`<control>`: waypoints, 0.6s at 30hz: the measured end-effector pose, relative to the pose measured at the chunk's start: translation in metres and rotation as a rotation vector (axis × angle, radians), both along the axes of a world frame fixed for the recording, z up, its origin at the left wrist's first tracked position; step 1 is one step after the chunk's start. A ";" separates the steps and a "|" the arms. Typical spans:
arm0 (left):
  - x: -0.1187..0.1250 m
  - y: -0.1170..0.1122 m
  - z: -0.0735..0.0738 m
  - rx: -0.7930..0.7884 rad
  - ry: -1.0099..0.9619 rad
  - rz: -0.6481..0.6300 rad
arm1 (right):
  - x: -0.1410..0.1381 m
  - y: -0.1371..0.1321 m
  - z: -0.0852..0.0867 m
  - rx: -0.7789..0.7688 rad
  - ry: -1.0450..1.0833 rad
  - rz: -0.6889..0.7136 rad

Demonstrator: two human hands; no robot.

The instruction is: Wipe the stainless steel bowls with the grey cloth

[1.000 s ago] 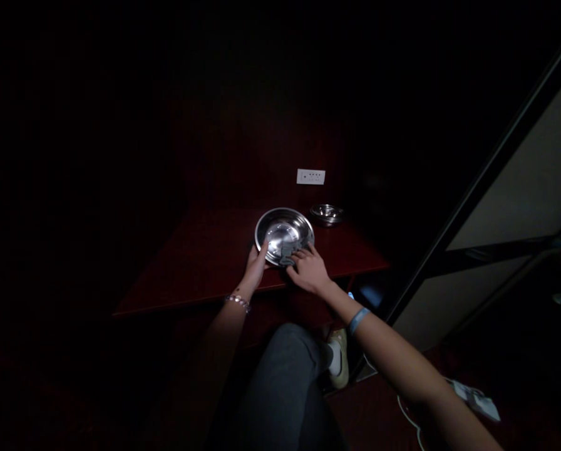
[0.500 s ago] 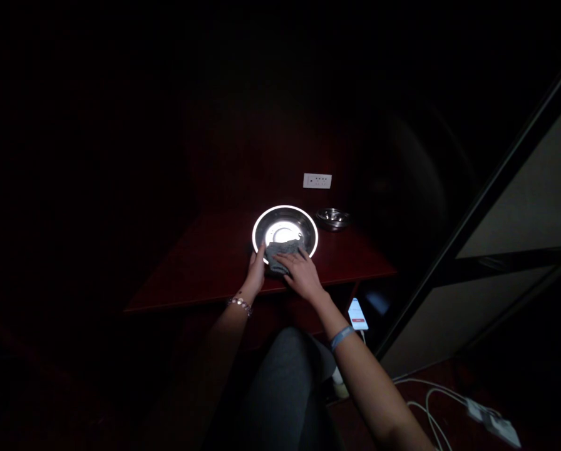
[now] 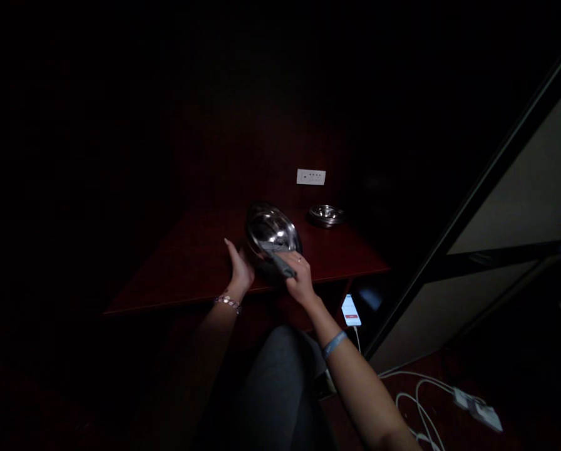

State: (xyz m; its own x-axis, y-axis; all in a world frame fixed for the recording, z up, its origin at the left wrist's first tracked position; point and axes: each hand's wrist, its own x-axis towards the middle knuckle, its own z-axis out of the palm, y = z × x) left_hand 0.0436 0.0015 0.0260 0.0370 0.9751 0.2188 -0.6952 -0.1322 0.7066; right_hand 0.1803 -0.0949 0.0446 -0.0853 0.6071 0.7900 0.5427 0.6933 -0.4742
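A shiny metal basin is tilted up on its side above the dark red table near the front edge. My left hand supports its lower left side, thumb raised and apart, the other fingers partly hidden behind the metal. My right hand grips a grey cloth and presses it to the basin's lower right part. Some of the cloth is covered by the fingers.
Behind and to the right, a stack of small metal bowls stands on the table. A white socket is on the wall. Below the table's right end are a lit phone, white cables and a power strip.
The basin has gone from facing up toward me to tilted on its side. My left hand has shifted left and down its side; my right hand now clasps the cloth instead of lying flat.
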 end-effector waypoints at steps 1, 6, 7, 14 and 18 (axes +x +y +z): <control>0.000 -0.001 0.001 -0.008 -0.001 -0.007 | -0.006 -0.001 0.004 -0.014 0.207 0.016; 0.003 0.000 0.005 -0.085 -0.076 0.075 | -0.027 0.003 0.014 -0.187 0.823 0.085; 0.003 0.001 0.006 -0.124 -0.091 0.091 | -0.027 0.005 0.013 -0.219 0.852 0.084; -0.012 0.008 0.001 -0.305 -0.086 0.092 | -0.013 0.023 -0.015 -0.336 0.694 -0.208; -0.014 0.009 -0.006 -0.273 -0.086 0.153 | -0.021 0.032 -0.024 -0.291 0.466 -0.350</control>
